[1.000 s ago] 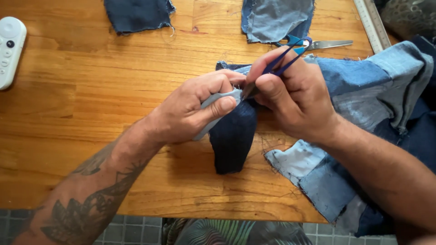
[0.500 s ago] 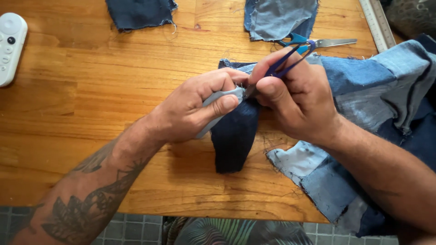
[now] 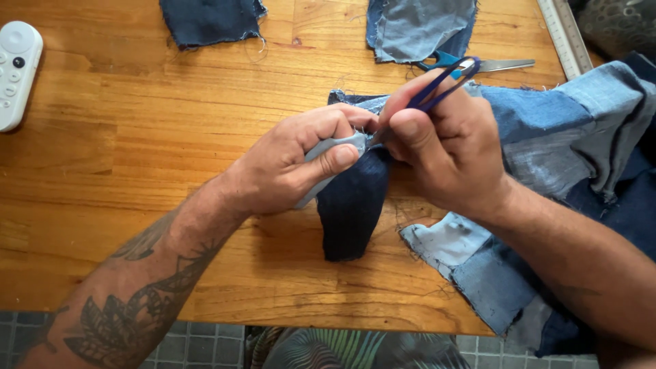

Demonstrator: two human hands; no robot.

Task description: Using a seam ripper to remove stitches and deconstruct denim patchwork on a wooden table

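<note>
At nine o'clock, near the far left edge of the wooden bench (image 3: 137, 137), lies a white remote control (image 3: 17, 72). The tattooed left forearm comes in from seven o'clock and runs up toward the centre, where the left hand (image 3: 294, 167) is curled closed, thumb and fingers pinched on a folded edge of pale grey fabric (image 3: 328, 154). A dark navy denim strip (image 3: 352, 205) hangs down from that pinch toward six o'clock and rests on the bench. Touching it at the centre, the right hand (image 3: 447, 147) is closed around a small blue-handled thread snip (image 3: 437, 85), fingers wrapped tight, the handle loop pointing up toward one o'clock and the tip, mostly hidden, meeting the fabric edge right between the two thumbs. The right forearm leaves toward four o'clock, lying over a patchwork denim piece (image 3: 547, 137) of light and dark blue panels that spreads from three to five o'clock and hangs past the bench's near edge. At eleven o'clock lies a dark denim scrap (image 3: 208, 20); at twelve to one o'clock a lighter frayed denim scrap (image 3: 420, 27), with scissors (image 3: 492, 65) just beside it and a ruler (image 3: 564, 34) at two o'clock. Grey floor tiles (image 3: 198, 345) show below the bench at six o'clock.
</note>
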